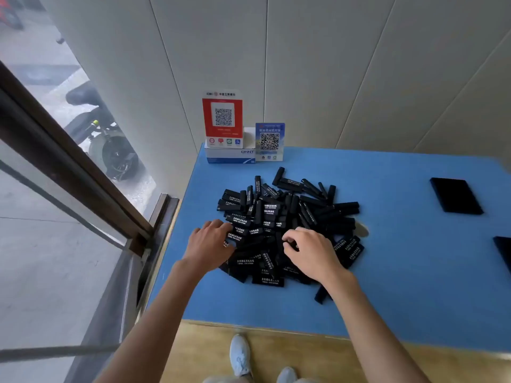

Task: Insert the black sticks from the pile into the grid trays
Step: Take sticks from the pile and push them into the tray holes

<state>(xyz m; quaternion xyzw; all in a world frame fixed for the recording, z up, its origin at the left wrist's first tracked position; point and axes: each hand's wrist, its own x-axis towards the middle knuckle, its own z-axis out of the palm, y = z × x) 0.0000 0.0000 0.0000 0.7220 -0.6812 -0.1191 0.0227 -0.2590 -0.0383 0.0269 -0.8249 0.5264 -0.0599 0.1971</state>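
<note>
A big pile of black sticks [290, 214] with white print lies on the blue table [401, 272]. My left hand [207, 244] lies on the pile's left edge, its curled fingers gripping a stick there. My right hand [309, 252] rests on the pile's near middle, fingertips pinching a stick. One black grid tray [456, 196] lies flat at the far right. A second black tray [504, 250] shows only its corner at the right frame edge.
Two QR-code stands [223, 120] [269, 140] on a white box [229, 156] stand at the table's back left corner against the wall. A glass door and floor lie left of the table. One stray stick [322, 294] lies near the front edge. My shoes [240, 355] show below.
</note>
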